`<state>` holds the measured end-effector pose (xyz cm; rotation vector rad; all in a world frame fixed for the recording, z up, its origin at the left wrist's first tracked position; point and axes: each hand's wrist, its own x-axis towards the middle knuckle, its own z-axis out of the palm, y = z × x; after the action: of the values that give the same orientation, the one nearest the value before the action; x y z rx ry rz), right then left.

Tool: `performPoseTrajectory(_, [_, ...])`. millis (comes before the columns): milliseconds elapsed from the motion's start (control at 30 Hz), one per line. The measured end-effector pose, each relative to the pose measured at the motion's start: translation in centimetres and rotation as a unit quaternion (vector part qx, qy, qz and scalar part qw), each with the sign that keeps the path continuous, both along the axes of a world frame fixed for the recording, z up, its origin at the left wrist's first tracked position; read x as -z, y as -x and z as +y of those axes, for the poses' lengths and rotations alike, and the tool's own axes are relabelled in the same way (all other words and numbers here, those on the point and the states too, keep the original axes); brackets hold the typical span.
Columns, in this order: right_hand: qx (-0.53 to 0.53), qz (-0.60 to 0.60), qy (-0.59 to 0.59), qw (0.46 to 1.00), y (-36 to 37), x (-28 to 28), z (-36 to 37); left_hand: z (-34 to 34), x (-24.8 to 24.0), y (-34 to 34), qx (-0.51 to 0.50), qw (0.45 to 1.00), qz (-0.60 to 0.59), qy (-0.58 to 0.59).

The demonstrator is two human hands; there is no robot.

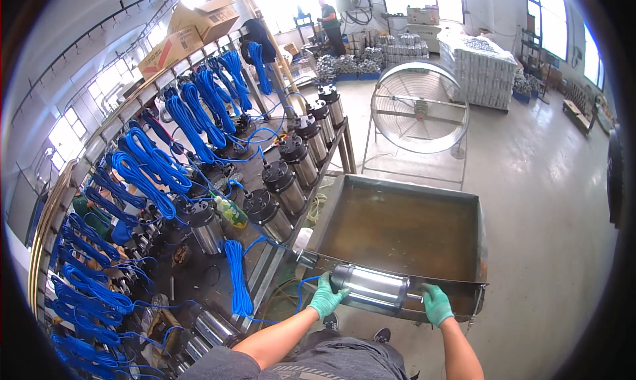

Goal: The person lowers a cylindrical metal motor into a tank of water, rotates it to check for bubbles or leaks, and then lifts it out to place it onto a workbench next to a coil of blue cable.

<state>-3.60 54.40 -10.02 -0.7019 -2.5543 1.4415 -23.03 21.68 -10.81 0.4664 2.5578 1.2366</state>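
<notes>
A shiny steel cylindrical pump motor (372, 287) lies on its side across the near edge of a water-filled metal tank (478, 247). My left hand (326, 296), in a green glove, grips the dark left end cap. My right hand (436, 305), gloved the same way, is closed at the thin shaft (414, 295) that sticks out of the right end; its fingertips are partly hidden. A blue cable (301, 294) runs by the left end. Just beyond that end is a small metal cylinder (305, 257).
On the left, a workbench (262, 274) carries several upright steel motors (285, 184) with black tops. Coiled blue cables (142, 174) hang from a rack above it. A large round floor fan (420, 108) stands beyond the tank. Stacked metal parts (480, 68) and another person (330, 25) are farther back.
</notes>
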Motion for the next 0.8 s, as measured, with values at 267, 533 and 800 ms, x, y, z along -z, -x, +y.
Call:
performPoseTrajectory(267, [-0.104, 0.033, -0.116, 0.987, -0.5, -0.5, 0.2, 0.1, -0.6, -0.3, -0.017, 0.999, -0.02, -0.021])
performPoseTrajectory(533, [0.169, -0.11, 0.239, 0.95, 1.5, 2.8, -1.5, -0.2, 0.3, -0.3, -0.015, 1.0, 0.0, -0.004])
performPoseTrajectory(800, [-0.161, 0.062, -0.29, 0.941, -1.1, -0.4, -0.9, -0.1, 0.6, -0.2, -0.003, 0.999, 0.006, -0.034])
